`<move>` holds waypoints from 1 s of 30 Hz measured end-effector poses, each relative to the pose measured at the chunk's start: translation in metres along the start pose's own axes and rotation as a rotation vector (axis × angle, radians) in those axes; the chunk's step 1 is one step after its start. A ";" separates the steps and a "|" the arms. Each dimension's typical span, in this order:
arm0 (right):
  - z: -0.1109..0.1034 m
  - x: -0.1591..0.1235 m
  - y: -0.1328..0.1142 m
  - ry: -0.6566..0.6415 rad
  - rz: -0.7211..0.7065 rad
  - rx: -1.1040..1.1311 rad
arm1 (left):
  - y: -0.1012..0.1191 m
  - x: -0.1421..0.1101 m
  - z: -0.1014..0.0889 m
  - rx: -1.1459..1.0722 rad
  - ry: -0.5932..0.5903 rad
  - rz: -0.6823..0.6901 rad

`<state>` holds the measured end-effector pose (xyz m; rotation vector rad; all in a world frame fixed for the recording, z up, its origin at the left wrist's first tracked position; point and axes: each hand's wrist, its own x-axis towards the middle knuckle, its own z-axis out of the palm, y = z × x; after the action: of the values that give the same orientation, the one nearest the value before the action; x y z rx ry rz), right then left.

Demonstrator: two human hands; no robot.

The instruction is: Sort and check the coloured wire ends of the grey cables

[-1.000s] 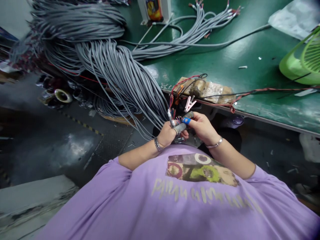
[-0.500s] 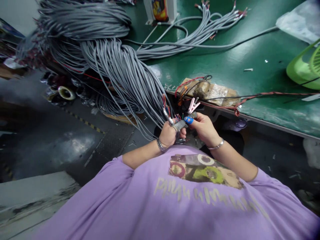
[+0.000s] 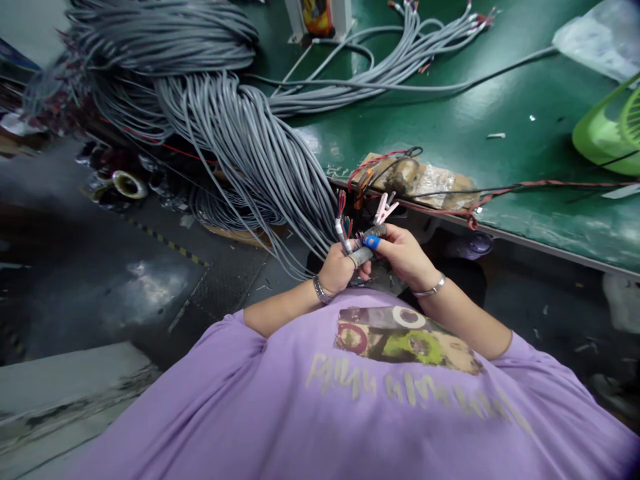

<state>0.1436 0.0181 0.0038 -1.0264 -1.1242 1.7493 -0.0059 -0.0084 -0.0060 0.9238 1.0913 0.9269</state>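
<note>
My left hand point(image 3: 336, 272) is closed around the end of a grey cable point(image 3: 340, 229), its white-banded tip standing up with thin red and coloured wires fanned out. Grey wrapping covers the left thumb point(image 3: 361, 256). Right beside it, my right hand point(image 3: 407, 257) is closed in a pinch, a blue wrap point(image 3: 371, 242) on the thumb and a dark, worn wrap point(image 3: 378, 230) on the forefinger. Whatever lies between those right fingertips is hidden. A pale pink clip point(image 3: 384, 209) sits just beyond the right fingers. Behind the left hand hangs a thick bundle of grey cables point(image 3: 250, 133).
The green table point(image 3: 530, 157) carries loose grey cables point(image 3: 345, 93), a taped block point(image 3: 425, 183) at its edge, twisted red and black leads point(image 3: 545, 185), a light green basket point(image 3: 595, 137) and a clear plastic bag point(image 3: 595, 40). Spools point(image 3: 130, 185) stand at lower left.
My right hand has shifted slightly left, bringing its fingertips against the left thumb. The banded cable end has moved a little right and stands more upright.
</note>
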 end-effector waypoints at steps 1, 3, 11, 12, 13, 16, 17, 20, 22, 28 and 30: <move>0.001 -0.001 0.000 0.002 0.000 0.012 | 0.000 0.000 0.000 0.006 -0.005 0.005; 0.006 -0.003 0.000 0.015 0.001 0.060 | -0.002 0.000 0.000 0.013 -0.001 0.020; 0.013 -0.003 0.004 0.129 -0.035 0.155 | 0.002 0.001 0.000 -0.054 0.081 0.022; 0.009 -0.002 0.004 0.143 -0.034 0.169 | 0.004 0.000 0.000 -0.073 0.095 0.023; 0.004 -0.001 0.004 0.152 -0.026 0.189 | 0.006 0.000 0.000 -0.093 0.113 0.022; -0.007 0.000 0.003 0.141 0.036 0.244 | 0.011 0.000 0.000 -0.140 0.159 0.022; -0.009 0.000 0.003 0.129 0.055 0.249 | 0.011 0.000 0.000 -0.147 0.161 0.024; -0.008 -0.001 0.003 0.082 0.070 0.227 | 0.011 0.000 0.000 -0.151 0.134 0.031; -0.005 -0.001 0.003 0.072 0.062 0.202 | 0.010 0.000 0.001 -0.141 0.123 0.030; 0.000 -0.001 0.004 0.131 0.034 0.141 | 0.006 0.000 -0.001 -0.106 0.138 0.037; -0.002 -0.001 0.004 0.136 0.028 0.143 | 0.005 0.000 -0.001 -0.093 0.137 0.045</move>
<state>0.1447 0.0160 -0.0006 -1.0598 -0.8910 1.7271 -0.0075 -0.0064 -0.0012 0.8209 1.1365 1.0821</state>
